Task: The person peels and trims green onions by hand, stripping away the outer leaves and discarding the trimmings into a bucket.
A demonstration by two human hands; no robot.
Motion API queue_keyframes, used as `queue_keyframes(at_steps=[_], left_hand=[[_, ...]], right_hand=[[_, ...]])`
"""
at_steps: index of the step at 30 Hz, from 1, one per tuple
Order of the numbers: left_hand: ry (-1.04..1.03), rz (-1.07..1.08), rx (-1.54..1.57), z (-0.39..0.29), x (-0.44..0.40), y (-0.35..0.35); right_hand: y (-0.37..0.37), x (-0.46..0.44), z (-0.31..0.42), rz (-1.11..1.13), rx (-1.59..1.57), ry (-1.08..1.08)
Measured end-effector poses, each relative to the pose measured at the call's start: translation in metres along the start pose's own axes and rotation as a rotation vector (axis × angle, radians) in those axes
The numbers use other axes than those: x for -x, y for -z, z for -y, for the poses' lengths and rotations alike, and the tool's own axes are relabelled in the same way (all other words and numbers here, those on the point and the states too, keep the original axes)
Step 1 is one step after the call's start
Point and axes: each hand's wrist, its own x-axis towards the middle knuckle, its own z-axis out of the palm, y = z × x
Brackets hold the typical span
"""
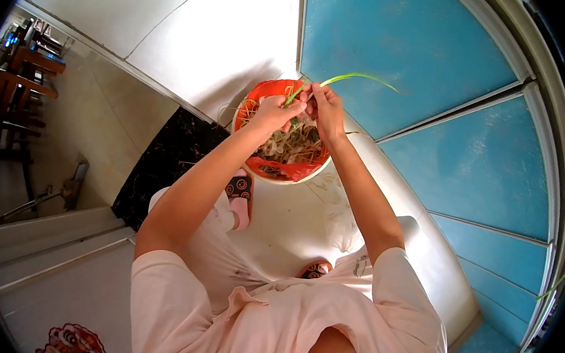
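Both my hands are close together over a round bin [327, 166] lined with a red plastic bag [300, 170]. My left hand [278, 115] is closed, with a short green piece of the stalk sticking up by its fingers. My right hand [328, 108] pinches a spring onion [359, 75], whose long thin green leaf arcs out to the right. The fingertips of both hands meet at the stalk and partly hide it. Dry, tangled peelings and roots [287, 148] fill the bin below.
Blue cabinet doors [412, 53] stand along the right. A black marble strip [168, 162] crosses the floor at left, with wooden chairs [14, 98] beyond. My slippered foot [238, 190] is beside the bin. A pale translucent plastic bag [344, 228] lies nearer me.
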Motion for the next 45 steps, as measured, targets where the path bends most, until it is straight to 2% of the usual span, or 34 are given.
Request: queue_keyframes(at_steps=[8,12,14,17,19,20,23,25,29,34,36,39,42,45], left_hand=[[-0.002,0.124,-0.146,0.001,-0.004,0.005],[-0.09,-0.033,-0.304,-0.001,-0.004,0.002],[-0.211,-0.146,-0.437,0.018,-0.012,-0.001],[-0.187,-0.309,-0.616,0.026,-0.021,-0.001],[-0.148,-0.341,-0.377,0.059,-0.04,0.008],[-0.127,-0.354,-0.259,0.069,-0.045,0.011],[0.017,-0.209,-0.172,0.01,-0.009,0.005],[0.061,-0.231,-0.11,0.009,-0.007,0.006],[0.017,-0.244,-0.023,0.007,-0.004,0.014],[-0.12,-0.023,0.26,-0.019,0.007,0.002],[-0.163,-0.029,0.288,-0.026,0.008,-0.005],[-0.151,-0.062,0.245,-0.027,0.004,-0.002],[-0.137,-0.056,0.181,-0.03,0.006,-0.004],[-0.151,-0.022,0.144,-0.024,0.007,-0.009]], right_hand=[[0.009,0.002,-0.002,0.073,0.024,0.059],[0.008,0.006,0.001,0.047,0.003,0.116],[0.002,0.013,0.0,0.038,0.125,0.283],[-0.006,0.032,-0.005,0.039,0.352,0.588],[-0.014,0.045,-0.004,0.075,0.428,0.838],[-0.014,0.045,-0.004,0.117,0.574,0.936],[-0.018,0.06,0.022,0.051,0.597,0.588],[-0.002,0.051,0.02,-0.024,0.602,0.346],[0.031,0.06,0.023,0.006,0.847,0.311],[0.053,0.058,0.015,0.091,1.113,0.323],[0.048,0.06,0.013,0.111,1.25,0.356],[0.043,0.066,0.022,0.186,1.48,0.278],[0.043,0.059,0.026,0.234,1.261,0.373],[0.025,0.034,0.004,0.273,0.607,0.285]])
